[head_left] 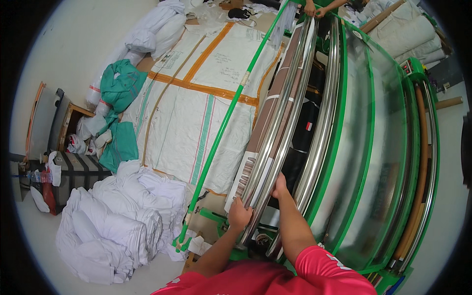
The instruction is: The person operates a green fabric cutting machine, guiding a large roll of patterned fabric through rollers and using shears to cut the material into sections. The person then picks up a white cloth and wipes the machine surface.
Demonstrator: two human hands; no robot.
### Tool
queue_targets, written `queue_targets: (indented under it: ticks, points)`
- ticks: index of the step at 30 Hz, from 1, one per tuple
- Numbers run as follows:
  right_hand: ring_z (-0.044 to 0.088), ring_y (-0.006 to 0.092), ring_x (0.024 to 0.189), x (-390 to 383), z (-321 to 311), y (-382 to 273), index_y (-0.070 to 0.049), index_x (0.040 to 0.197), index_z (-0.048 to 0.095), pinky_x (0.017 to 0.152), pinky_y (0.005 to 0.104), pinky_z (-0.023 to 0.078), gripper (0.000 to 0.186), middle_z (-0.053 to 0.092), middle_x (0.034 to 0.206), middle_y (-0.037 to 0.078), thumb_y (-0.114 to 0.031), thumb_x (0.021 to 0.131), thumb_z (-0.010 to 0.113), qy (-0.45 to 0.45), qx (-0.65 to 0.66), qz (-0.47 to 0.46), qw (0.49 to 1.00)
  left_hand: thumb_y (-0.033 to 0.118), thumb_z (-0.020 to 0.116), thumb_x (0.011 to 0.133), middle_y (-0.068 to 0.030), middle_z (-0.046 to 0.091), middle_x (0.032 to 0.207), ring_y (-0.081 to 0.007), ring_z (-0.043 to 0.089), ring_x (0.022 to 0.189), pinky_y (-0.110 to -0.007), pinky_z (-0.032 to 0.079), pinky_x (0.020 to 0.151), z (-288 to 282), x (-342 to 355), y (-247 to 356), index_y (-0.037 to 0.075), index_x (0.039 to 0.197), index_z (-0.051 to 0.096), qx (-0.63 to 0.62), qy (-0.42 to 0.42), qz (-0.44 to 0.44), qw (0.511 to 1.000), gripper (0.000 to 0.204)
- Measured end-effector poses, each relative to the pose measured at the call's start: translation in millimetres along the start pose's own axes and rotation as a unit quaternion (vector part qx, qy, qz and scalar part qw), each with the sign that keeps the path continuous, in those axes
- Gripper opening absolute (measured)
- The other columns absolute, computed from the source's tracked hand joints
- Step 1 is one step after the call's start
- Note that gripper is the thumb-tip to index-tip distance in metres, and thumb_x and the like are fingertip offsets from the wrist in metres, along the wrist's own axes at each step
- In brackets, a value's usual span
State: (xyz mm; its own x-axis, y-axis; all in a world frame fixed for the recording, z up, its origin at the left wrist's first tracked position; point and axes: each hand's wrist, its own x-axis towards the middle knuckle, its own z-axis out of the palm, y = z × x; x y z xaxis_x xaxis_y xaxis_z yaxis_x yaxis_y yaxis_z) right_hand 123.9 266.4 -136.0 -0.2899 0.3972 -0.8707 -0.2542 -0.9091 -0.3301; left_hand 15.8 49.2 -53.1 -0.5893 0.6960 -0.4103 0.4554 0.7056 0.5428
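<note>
White crumpled cloth in a bulky heap (113, 221) fills the near left, with teal-green fabric (122, 86) beyond it. To their right, a large white woven sheet with orange tape strips (169, 118) covers the floor, crossed on its right by a long green pole (221, 128). Next comes the brown-and-white printed sheet (256, 137), running from near to far beneath two slim, shiny metal rollers (272, 132). Your left hand (240, 215) is curled at the left roller's near part, over the sheet's near end; you cannot tell which it grasps. At the far end, a co-worker's hands (314, 11) meet the rollers. Your right hand (280, 186) is against the right roller, its fingers partly hidden, so its grip cannot be told. Farther right stands the green-framed machine with greyish panels (359, 132).
</note>
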Motion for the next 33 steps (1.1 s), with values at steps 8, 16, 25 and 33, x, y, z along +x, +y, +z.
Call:
queue_targets:
  ticks: [8, 16, 25, 33]
  points:
    - [0.073, 0.0335, 0.117, -16, 2, 7, -0.008, 0.142, 0.069, 0.109, 0.0553, 0.059, 0.060, 0.076, 0.132, 0.014, -0.057, 0.118, 0.043, -0.018, 0.042, -0.045, 0.998, 0.044, 0.091, 0.084, -0.0190, 0.060, 0.132, -0.0398, 0.060, 0.127, -0.059, 0.047, 0.108, -10, -2, 11, 0.004, 0.137, 0.059, 0.076, 0.080, 0.045, 0.993, 0.074]
    - [0.069, 0.0390, 0.129, -27, 10, 3, -0.007, 0.151, 0.064, 0.114, 0.0621, 0.055, 0.074, 0.071, 0.142, 0.018, -0.068, 0.116, 0.038, -0.057, 0.043, -0.014, 0.997, 0.038, 0.086, 0.088, -0.0178, 0.059, 0.133, -0.0379, 0.058, 0.131, -0.058, 0.043, 0.113, -10, -2, 10, 0.005, 0.139, 0.059, 0.086, 0.044, 0.051, 0.994, 0.067]
    - [0.068, 0.0412, 0.132, -36, 17, 4, -0.007, 0.154, 0.061, 0.117, 0.0630, 0.053, 0.075, 0.069, 0.145, 0.020, -0.066, 0.118, 0.031, -0.055, 0.030, -0.040, 0.997, 0.030, 0.085, 0.087, -0.0173, 0.058, 0.133, -0.0393, 0.056, 0.133, -0.060, 0.043, 0.112, -6, -1, 4, 0.005, 0.140, 0.057, 0.058, 0.031, 0.060, 0.996, 0.065]
    - [0.069, 0.0292, 0.088, -24, 3, 4, -0.008, 0.122, 0.068, 0.081, 0.0468, 0.059, 0.070, 0.069, 0.103, 0.013, -0.070, 0.114, 0.038, -0.058, 0.020, -0.026, 0.998, 0.048, 0.084, 0.092, -0.0155, 0.061, 0.131, -0.0357, 0.059, 0.127, -0.060, 0.043, 0.107, -3, -1, 7, 0.007, 0.144, 0.060, 0.114, 0.080, 0.062, 0.988, 0.070]
